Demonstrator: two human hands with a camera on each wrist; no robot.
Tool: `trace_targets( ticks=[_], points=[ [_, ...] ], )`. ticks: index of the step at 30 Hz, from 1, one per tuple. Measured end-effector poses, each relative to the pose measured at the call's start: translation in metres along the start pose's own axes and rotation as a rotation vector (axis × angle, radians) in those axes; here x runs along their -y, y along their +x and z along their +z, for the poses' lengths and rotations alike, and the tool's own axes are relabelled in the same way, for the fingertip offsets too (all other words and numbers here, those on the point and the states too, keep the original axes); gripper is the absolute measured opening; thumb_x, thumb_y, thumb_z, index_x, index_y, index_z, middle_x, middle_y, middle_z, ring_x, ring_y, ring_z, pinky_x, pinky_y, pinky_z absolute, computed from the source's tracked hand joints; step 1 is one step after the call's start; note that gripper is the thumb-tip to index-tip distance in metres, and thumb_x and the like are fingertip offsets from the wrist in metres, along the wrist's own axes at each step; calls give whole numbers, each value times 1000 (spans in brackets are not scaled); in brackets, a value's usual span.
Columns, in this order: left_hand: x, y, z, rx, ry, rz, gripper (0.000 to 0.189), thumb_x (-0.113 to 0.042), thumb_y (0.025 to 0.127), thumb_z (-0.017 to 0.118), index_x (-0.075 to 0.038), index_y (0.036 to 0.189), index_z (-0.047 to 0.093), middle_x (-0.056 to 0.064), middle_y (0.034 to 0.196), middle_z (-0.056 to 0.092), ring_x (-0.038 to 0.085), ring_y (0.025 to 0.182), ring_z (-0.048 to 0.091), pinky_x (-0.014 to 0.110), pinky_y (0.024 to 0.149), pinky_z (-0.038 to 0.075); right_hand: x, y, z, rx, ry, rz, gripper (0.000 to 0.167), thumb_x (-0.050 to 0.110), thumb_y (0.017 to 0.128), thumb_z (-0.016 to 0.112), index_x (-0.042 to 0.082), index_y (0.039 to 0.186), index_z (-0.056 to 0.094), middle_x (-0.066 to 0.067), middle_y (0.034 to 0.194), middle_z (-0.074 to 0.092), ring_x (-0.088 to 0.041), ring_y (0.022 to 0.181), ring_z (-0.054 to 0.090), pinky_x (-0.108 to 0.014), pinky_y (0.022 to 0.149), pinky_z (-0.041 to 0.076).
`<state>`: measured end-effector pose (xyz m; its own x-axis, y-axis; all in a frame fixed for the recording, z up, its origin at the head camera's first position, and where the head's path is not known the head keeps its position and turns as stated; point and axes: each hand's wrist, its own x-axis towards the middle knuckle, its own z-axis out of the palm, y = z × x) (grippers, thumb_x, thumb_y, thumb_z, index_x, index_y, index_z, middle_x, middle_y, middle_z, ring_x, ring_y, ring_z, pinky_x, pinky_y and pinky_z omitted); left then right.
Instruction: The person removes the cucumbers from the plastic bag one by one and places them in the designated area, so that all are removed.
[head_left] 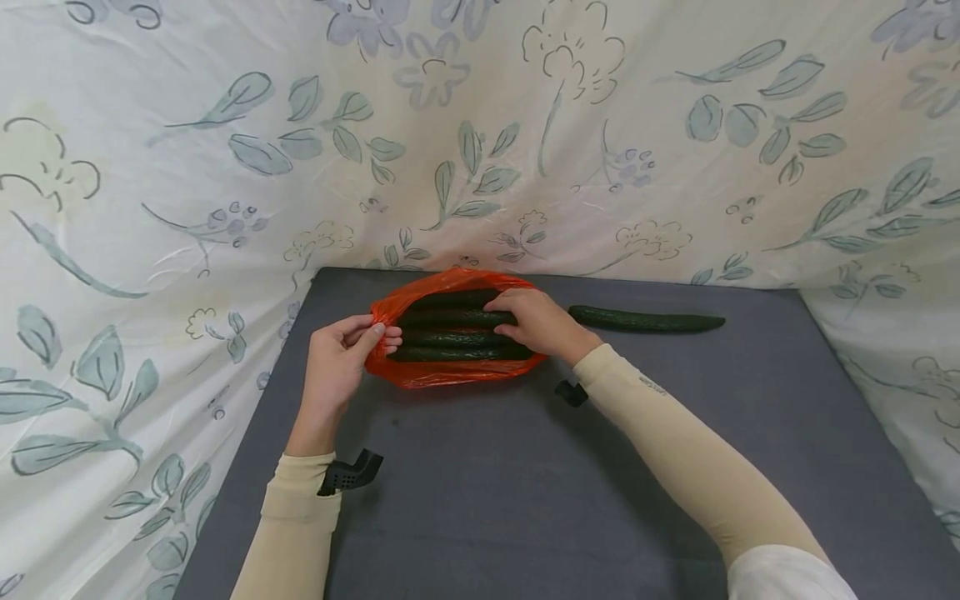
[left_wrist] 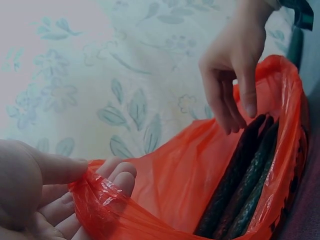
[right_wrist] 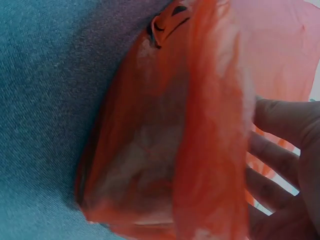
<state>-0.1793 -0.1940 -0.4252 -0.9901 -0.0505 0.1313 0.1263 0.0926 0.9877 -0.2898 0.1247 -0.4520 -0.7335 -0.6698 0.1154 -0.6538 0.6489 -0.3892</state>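
My left hand (head_left: pixel 341 354) pinches the left rim of a red plastic bag (head_left: pixel 442 379) between thumb and fingers. The bag's mouth gapes wide, and several dark green cucumbers (head_left: pixel 457 339) lie side by side inside. My right hand (head_left: pixel 536 321) reaches in over the bag's right side, fingertips at the cucumbers' right ends. In the left wrist view, that right hand (left_wrist: pixel 235 65) points down with thumb and fingers apart and nothing between them. Bag film (right_wrist: pixel 215 125) hides the fingertips in the right wrist view.
One more cucumber (head_left: pixel 648 319) lies outside the bag, to the right of my right hand. The dark grey table (head_left: pixel 465 500) ends at the back against a floral cloth (head_left: pixel 480 167), which also hangs along both sides.
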Motion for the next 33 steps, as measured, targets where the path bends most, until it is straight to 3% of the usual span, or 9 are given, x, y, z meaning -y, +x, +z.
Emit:
trace_targets(
  ticks=[15, 33],
  points=[
    [1, 1, 0, -4, -3, -7, 32, -3, 109, 66, 15, 135, 65, 32, 112, 75, 19, 85, 81, 33, 85, 65, -9, 4, 20, 41, 66, 34, 44, 16, 99, 84, 7, 141, 73, -10, 137, 71, -29, 126, 67, -48, 107, 57],
    [3, 2, 1, 0, -8, -12, 31, -4, 109, 66, 14, 135, 65, 32, 112, 75, 17, 84, 80, 32, 85, 65, -12, 2, 29, 107, 14, 117, 42, 14, 101, 81, 7, 140, 72, -12, 136, 72, -30, 122, 69, -47, 101, 60]
  ],
)
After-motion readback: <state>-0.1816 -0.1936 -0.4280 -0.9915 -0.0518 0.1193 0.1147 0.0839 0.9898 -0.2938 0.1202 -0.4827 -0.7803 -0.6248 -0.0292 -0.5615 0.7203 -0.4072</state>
